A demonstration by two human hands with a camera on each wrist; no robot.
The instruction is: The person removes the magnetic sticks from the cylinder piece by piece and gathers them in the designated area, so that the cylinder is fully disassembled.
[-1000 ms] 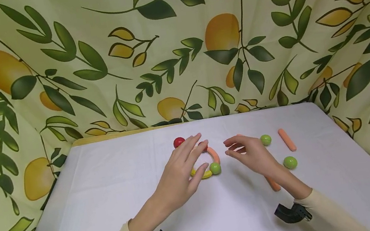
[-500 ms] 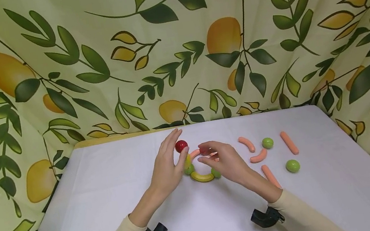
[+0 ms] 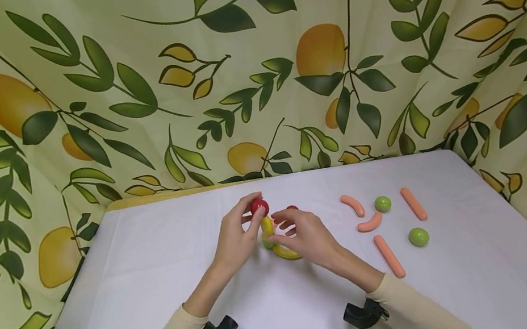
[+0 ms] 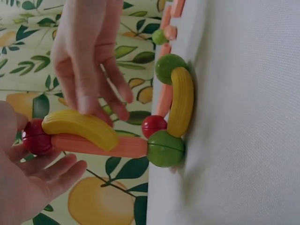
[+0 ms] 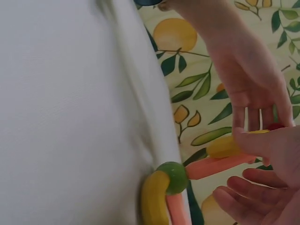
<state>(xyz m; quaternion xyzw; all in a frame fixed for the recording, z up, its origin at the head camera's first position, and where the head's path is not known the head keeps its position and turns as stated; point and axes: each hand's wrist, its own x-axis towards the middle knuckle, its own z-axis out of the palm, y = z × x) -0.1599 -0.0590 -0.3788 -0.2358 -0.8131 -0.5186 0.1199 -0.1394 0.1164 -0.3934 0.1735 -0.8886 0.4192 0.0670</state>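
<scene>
My left hand [image 3: 235,239] pinches a shiny red ball [image 3: 259,207] between thumb and fingers. This ball tops an upright straight orange stick [image 4: 129,146], whose foot meets a green ball [image 4: 166,149] on the table. From the red ball a yellow curved stick [image 4: 79,127] hangs down beside the orange one. My right hand [image 3: 308,236] has its thumb on this yellow stick, with a fingertip just behind it; the other fingers are loosely bent. Low down, another yellow curved stick [image 4: 181,101] joins the base ring, which my right hand partly hides in the head view.
On the white-covered table [image 3: 160,296], to the right, lie two curved orange sticks [image 3: 353,205], a straight orange stick [image 3: 389,255] and another straight stick [image 3: 413,203]. Two loose green balls [image 3: 418,236] lie among them. A leaf-patterned curtain [image 3: 249,74] stands behind.
My left hand has moved left from over the ring and now grips the top red ball. My right hand has come leftward across the ring to the hanging yellow curved stick.
</scene>
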